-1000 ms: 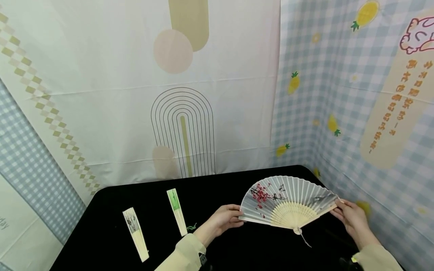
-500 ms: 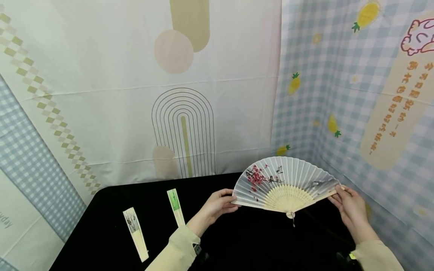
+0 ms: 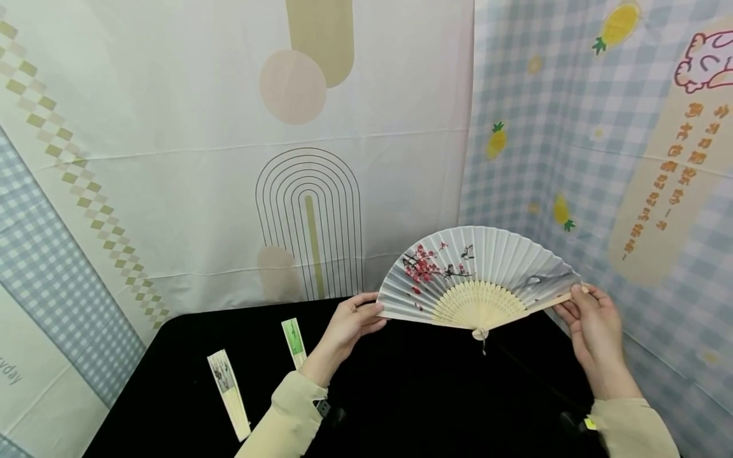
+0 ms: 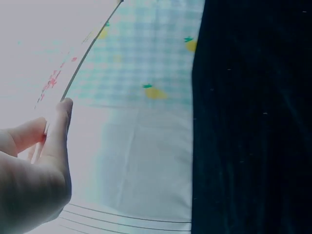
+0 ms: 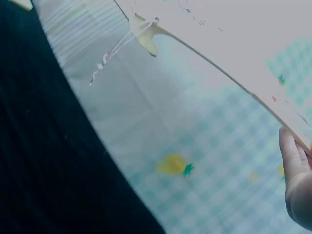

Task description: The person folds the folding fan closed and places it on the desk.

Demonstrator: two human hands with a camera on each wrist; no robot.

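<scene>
I hold the open fan point(image 3: 478, 273) up above the black table point(image 3: 172, 381), its painted face toward me, plum blossoms at about ten o'clock on the leaf. My left hand point(image 3: 349, 321) pinches the left outer rib, thumb and fingers clamped on its end; my right hand point(image 3: 592, 321) grips the right rib the same way at three o'clock of the fan. The pivot and its short cord hang at six o'clock, clear of the table. From the wrist views the fan is washed out, so I can only just make out my fingers point(image 4: 58, 129) on the edge. At nine o'clock from my left sleeve two closed fans lie apart: a green one point(image 3: 294, 340) and a grey one point(image 3: 228, 394).
</scene>
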